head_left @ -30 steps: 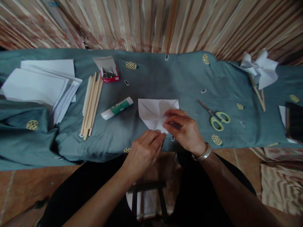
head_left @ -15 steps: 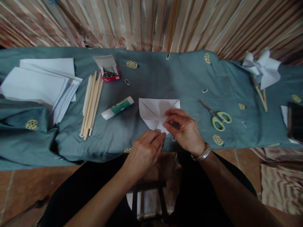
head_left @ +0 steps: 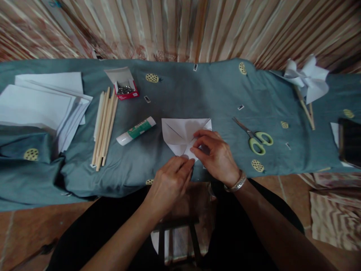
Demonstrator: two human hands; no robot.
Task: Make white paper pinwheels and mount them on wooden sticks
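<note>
A white folded paper lies on the blue-grey cloth near its front edge. My right hand, with a silver bracelet on the wrist, pinches the paper's lower right part between thumb and fingers. My left hand has its fingers bunched together, with the tips pressing the paper's lower point. The paper's near corner is hidden under both hands.
Left of the paper lie a glue stick, several wooden sticks, a red box of pins and a stack of white sheets. Green-handled scissors lie to the right. A paper pinwheel and a dark object sit far right.
Both hands stay on the paper with hardly any motion. The view has shifted slightly, so everything sits a little further left.
</note>
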